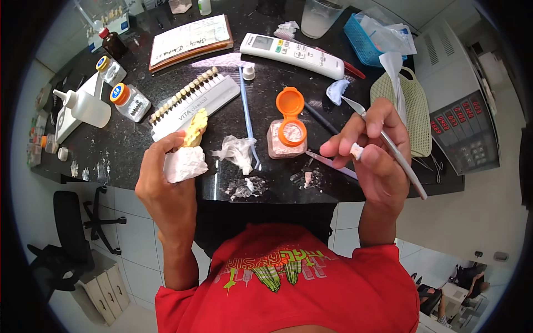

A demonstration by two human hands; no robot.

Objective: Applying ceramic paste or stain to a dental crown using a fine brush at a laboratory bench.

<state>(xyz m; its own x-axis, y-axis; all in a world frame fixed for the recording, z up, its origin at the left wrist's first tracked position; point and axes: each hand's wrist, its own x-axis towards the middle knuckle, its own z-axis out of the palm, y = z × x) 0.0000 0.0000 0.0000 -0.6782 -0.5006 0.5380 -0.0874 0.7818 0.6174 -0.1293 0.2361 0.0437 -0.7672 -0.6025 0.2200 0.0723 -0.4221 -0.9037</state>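
My left hand (157, 175) is closed around a white plaster dental cast (187, 165), with a yellow moulded piece (196, 127) at its top by the fingertips. Raised over the right part of the bench, my right hand (387, 169) pinches a small white tooth-like piece (356, 150) between thumb and finger. The same hand also holds a slim metal spatula or knife (408, 173) slanting across its fingers, blade end pointing away. Between the hands stands a small jar of pink powder (283, 149) with its orange flip lid (290, 101) up. Crumpled clear film (236, 152) lies to its left.
Behind the hands are a tooth shade guide (214, 95), a white remote control (291, 54) and a pale blue dental piece (336, 91). Glass jars (130, 102) and a squeeze bottle (84, 107) stand left. A green basket (419, 111) and a machine with red digits (463, 119) stand right.
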